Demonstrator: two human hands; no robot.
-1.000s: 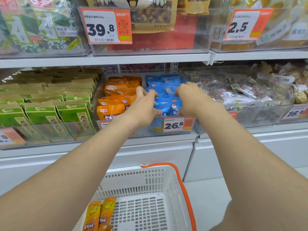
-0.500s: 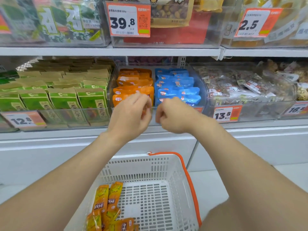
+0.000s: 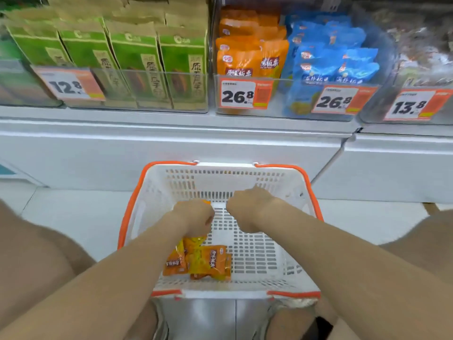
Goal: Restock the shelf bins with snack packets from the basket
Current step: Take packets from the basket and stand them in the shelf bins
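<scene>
Basket packets lie lengthwise, pointing shelfward.

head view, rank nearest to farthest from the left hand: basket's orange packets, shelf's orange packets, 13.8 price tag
1. basket's orange packets: right under the left hand
2. shelf's orange packets: bin straight ahead
3. 13.8 price tag: far right bin

Left hand and right hand down from shelf bin into basket.
</scene>
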